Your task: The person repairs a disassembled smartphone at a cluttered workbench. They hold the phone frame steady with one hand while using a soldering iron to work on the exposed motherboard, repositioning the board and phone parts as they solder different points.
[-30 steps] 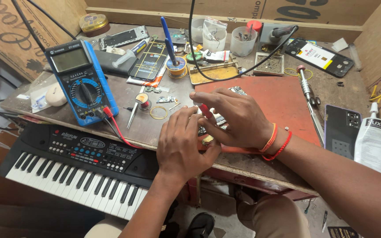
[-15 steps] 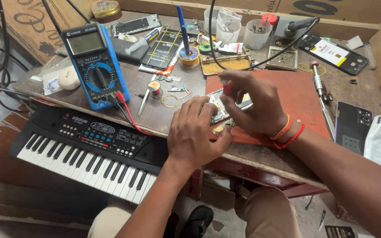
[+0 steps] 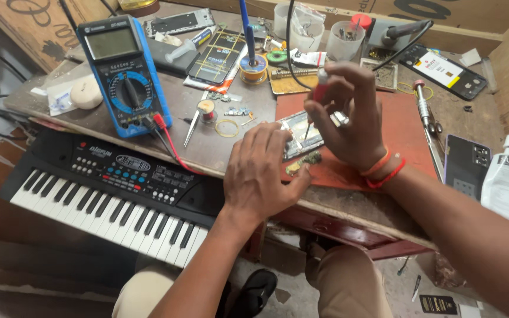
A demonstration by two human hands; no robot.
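Note:
My right hand (image 3: pixel 349 115) holds a small red-handled screwdriver (image 3: pixel 319 89) upright, its tip down on an opened phone (image 3: pixel 298 135) that lies on a red mat (image 3: pixel 396 135). My left hand (image 3: pixel 263 174) rests flat on the near end of that phone, pressing it to the bench. A small green circuit piece (image 3: pixel 304 162) lies on the mat beside my left fingers. Orange bands circle my right wrist.
A blue multimeter (image 3: pixel 122 70) with a red lead stands at the left. A black electronic keyboard (image 3: pixel 107 188) sits below the bench's front edge. Solder spool (image 3: pixel 253 65), cups, phones (image 3: pixel 466 165), a white bottle (image 3: pixel 502 182) and a soldering iron (image 3: pixel 425 109) crowd the bench.
My right hand rose off the phone and now holds a red-handled screwdriver upright over it. My left hand stayed on the phone. The view moved closer.

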